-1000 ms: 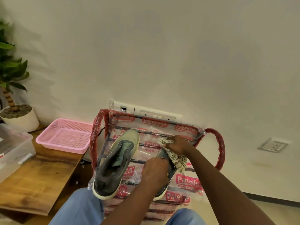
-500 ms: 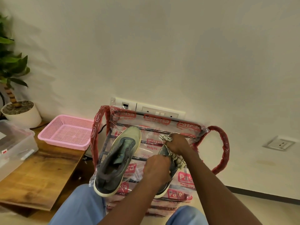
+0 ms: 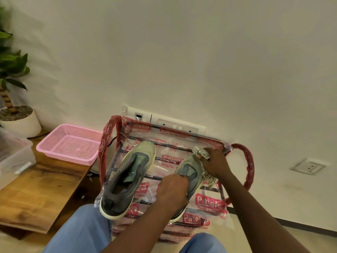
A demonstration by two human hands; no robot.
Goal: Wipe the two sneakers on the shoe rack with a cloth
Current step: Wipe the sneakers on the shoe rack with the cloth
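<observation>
Two grey-green sneakers with pale soles lie on a shoe rack (image 3: 237, 148) wrapped in clear plastic with red print. The left sneaker (image 3: 127, 178) lies free, toe toward the wall. My left hand (image 3: 172, 189) grips the heel part of the right sneaker (image 3: 189, 170) and covers it. My right hand (image 3: 215, 163) holds a checked white cloth (image 3: 200, 152) bunched against that sneaker's right side near the toe; a corner of the cloth hangs below the hand.
A wooden table (image 3: 36, 194) stands at left with a pink mesh basket (image 3: 71, 143), a clear plastic box (image 3: 12, 157) and a potted plant (image 3: 16, 115). White wall sockets (image 3: 164, 121) sit behind the rack. My blue-trousered knees are just below it.
My right hand has slid the cloth from the sneaker's top to its right side near the toe, uncovering the tongue. My left hand stays on the heel.
</observation>
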